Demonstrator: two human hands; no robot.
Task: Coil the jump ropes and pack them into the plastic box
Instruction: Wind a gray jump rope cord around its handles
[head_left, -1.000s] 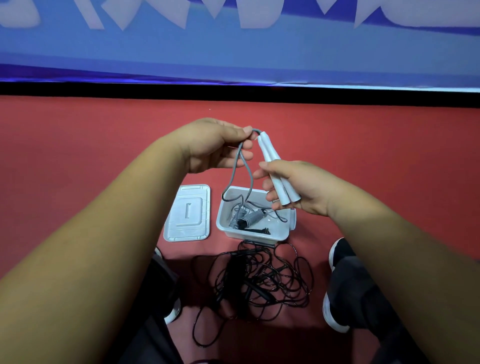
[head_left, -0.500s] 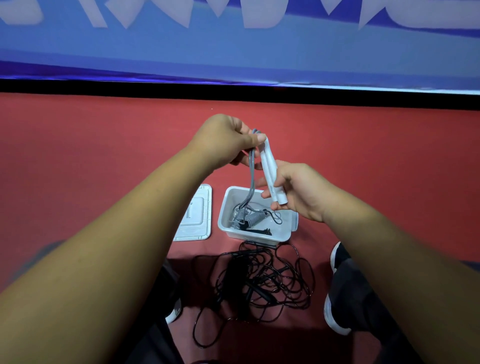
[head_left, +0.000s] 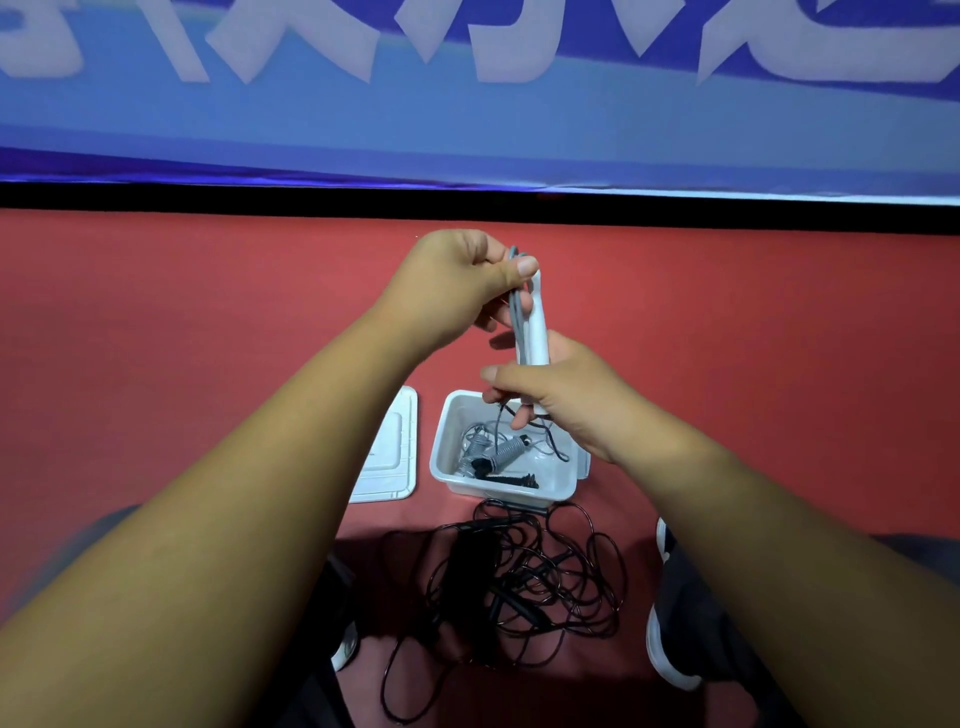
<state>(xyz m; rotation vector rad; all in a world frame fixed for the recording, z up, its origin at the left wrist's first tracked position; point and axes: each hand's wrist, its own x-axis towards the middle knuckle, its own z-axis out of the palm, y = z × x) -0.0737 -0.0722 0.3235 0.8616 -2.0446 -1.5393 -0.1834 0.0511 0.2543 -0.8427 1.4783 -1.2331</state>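
Head view. The jump rope in hand, a pair of white handles (head_left: 537, 332) with a grey cord (head_left: 515, 306), is held upright in the air above the far side of the plastic box (head_left: 498, 492).

The left hand (head_left: 457, 280) is clenched at the top of the handles, and the cord is pinched against them by the thumb. The right hand (head_left: 566, 400) is curled round their lower end.

The box stands open on the red floor (head_left: 208, 312), and grey coiled ropes (head_left: 506, 451) and a black part are noted inside it. Its lid (head_left: 400, 457) lies flat just beside its left wall.

A black jump rope (head_left: 524, 577) is found in a loose tangle on the floor, against the near wall of the box. A shoe (head_left: 662, 639) is seen to the right of the tangle.
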